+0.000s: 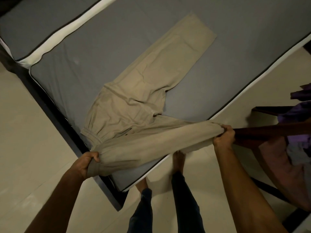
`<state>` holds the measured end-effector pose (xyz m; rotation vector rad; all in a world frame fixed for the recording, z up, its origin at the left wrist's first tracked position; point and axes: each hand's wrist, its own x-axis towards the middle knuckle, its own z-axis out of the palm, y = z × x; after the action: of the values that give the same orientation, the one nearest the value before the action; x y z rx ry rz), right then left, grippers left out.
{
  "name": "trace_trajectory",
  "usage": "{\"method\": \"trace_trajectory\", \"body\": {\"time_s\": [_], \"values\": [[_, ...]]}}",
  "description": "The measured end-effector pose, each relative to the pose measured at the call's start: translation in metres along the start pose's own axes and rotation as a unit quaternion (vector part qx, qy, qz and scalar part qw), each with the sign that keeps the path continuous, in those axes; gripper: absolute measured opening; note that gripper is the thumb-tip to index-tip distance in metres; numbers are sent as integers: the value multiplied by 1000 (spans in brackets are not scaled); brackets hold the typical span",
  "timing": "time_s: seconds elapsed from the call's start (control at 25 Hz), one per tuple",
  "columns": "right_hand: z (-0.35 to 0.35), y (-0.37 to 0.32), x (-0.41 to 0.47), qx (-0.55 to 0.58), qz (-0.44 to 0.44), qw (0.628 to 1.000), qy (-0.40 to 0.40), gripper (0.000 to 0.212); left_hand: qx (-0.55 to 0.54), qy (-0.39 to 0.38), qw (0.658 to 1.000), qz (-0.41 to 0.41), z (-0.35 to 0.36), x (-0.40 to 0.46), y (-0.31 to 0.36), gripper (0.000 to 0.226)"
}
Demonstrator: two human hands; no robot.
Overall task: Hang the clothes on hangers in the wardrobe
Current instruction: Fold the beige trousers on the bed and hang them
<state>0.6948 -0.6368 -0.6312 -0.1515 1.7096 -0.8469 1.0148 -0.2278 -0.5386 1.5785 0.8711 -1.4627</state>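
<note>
— What fills the frame?
— A grey mattress [235,39] on pale floor tiles [25,132] (dim light), beige trousers [143,91] spread mid-frame.
— The hands?
— Left hand [87,163] grips the waistband, right hand [224,136] clutches one leg; piled clothes [289,148] at right.

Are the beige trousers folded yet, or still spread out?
Spread: one leg of the beige trousers lies flat on the mattress; the other is stretched between both hands.
</note>
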Motion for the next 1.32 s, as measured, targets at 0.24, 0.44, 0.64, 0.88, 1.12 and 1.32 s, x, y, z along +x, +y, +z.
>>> {"method": "trace_trajectory", "body": {"time_s": [0.24,0.44,0.64,0.88,1.12,1.32], "values": [[24,-66,57,-137,-11,989,59,36,-72,20,997,18,14,-16,4,47],[58,-119,-3,-249,113,950,152,21,-100,73,992,28,11,-17,-8,41],[93,-140,17,-245,13,967,-65,51,-161,74,983,43,21,-21,-2,23],[141,-161,2,-415,-232,877,69,34,-87,94,991,28,21,-17,28,28],[241,-159,-39,-358,-384,851,8,46,-209,67,975,15,-8,5,75,39],[377,-114,-34,-372,-269,857,-235,34,-426,9,898,107,-41,52,107,28]]}}
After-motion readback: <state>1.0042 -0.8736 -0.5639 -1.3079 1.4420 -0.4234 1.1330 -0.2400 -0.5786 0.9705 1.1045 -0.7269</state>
